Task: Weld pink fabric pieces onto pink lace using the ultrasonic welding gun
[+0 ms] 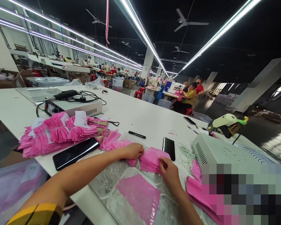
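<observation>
A stack of thin pink fabric pieces (pixel 151 158) lies between my two hands, on a worn, clear-covered part of the table. My left hand (pixel 133 150) reaches across from the left, its fingers curled together at the stack's upper left edge. Thumb and fingers of my right hand (pixel 169 170) pinch the right edge of the same stack. More pink fabric (pixel 114 142) runs out beyond my left wrist. Nearer to me, a flat pink panel (pixel 140 193) shows under a clear sheet.
Tied pink bundles (pixel 58 132) with paper tags lie left, beside a large phone (pixel 76 153) and a boxed device (pixel 84 106) with a corded tool. A black marker (pixel 137 134), a smaller phone (pixel 169 147), pale green strings (pixel 186 156) and a grey-green machine (pixel 215 151) surround the stack.
</observation>
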Demonstrator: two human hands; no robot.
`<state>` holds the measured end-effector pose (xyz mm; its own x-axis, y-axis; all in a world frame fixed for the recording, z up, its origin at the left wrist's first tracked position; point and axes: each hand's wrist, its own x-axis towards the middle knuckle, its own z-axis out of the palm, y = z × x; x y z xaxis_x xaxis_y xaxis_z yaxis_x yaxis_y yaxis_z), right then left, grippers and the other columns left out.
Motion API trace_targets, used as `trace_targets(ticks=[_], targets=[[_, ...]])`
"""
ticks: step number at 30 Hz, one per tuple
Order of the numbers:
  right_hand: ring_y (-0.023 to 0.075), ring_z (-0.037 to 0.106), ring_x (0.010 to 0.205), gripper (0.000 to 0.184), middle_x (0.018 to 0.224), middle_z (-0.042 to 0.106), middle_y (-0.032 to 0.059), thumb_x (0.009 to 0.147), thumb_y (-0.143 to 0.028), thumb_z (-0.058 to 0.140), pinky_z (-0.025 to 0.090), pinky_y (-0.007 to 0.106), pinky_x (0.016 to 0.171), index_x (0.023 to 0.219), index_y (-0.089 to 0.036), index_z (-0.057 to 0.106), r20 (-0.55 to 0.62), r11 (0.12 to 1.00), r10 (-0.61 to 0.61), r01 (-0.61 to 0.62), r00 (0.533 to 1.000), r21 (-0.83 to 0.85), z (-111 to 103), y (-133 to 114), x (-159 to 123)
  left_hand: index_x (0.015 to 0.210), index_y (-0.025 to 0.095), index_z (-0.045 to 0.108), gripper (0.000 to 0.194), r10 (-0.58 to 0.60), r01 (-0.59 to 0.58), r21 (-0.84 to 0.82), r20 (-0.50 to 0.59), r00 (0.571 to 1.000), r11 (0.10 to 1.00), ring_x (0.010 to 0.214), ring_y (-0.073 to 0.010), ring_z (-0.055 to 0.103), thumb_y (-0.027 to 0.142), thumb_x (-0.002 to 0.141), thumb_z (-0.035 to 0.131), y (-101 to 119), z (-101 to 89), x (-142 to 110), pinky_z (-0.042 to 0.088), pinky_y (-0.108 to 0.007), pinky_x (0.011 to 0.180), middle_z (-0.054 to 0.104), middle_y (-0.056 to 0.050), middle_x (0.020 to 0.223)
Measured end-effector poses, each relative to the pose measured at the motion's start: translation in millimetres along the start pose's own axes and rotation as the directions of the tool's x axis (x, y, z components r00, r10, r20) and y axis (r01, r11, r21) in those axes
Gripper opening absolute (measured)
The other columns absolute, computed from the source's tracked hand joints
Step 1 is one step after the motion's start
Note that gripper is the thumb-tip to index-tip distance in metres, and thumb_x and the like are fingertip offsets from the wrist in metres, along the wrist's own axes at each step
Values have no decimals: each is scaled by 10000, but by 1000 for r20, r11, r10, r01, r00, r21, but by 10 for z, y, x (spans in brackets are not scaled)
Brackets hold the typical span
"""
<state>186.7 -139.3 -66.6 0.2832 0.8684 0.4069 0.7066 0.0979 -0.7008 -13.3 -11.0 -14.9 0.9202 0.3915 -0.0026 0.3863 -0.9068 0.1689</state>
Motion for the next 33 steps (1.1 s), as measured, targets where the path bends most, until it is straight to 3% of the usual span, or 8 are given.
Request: trace_targets(ticks=[9, 20, 28, 33], targets=[[211, 676, 785, 287, 878, 725, 79, 758, -347, 495, 535, 351, 766, 886, -196, 703, 22, 1000, 21, -21, 1000, -2, -23, 21, 43, 1155, 152, 587, 266, -32, 33, 34, -39, 999, 999, 1001, -202, 614, 322, 953, 564, 10, -162, 30, 533, -407, 864, 602, -86, 1162], [219, 681, 778, 293, 885, 730, 82, 753, -349, 474, 534, 364, 747, 854, -197, 703, 44, 998, 29, -26, 999, -62, -34, -39, 36, 1165, 152, 582, 274, -24, 24, 34, -14, 1000, 999, 1006, -205, 613, 322, 950, 568, 132, -8, -3, 534, -410, 863, 599, -88, 1169], [211, 682, 806, 274, 890, 731, 70, 763, -315, 466, 534, 355, 769, 854, -206, 701, 88, 995, 16, -7, 996, -99, -80, -62, 57, 1164, 155, 583, 270, -40, 41, 22, -49, 998, 999, 998, -201, 614, 323, 953, 563, 78, -56, 6, 535, -405, 860, 600, -87, 1167], [206, 655, 770, 258, 896, 718, 70, 783, -301, 490, 516, 366, 761, 886, -204, 705, 139, 989, -14, 34, 990, -143, -115, -253, 142, 1161, 150, 584, 273, -27, 26, -16, -69, 997, 1000, 996, -202, 615, 323, 951, 567, 58, -73, 10, 535, -408, 859, 602, -86, 1160]])
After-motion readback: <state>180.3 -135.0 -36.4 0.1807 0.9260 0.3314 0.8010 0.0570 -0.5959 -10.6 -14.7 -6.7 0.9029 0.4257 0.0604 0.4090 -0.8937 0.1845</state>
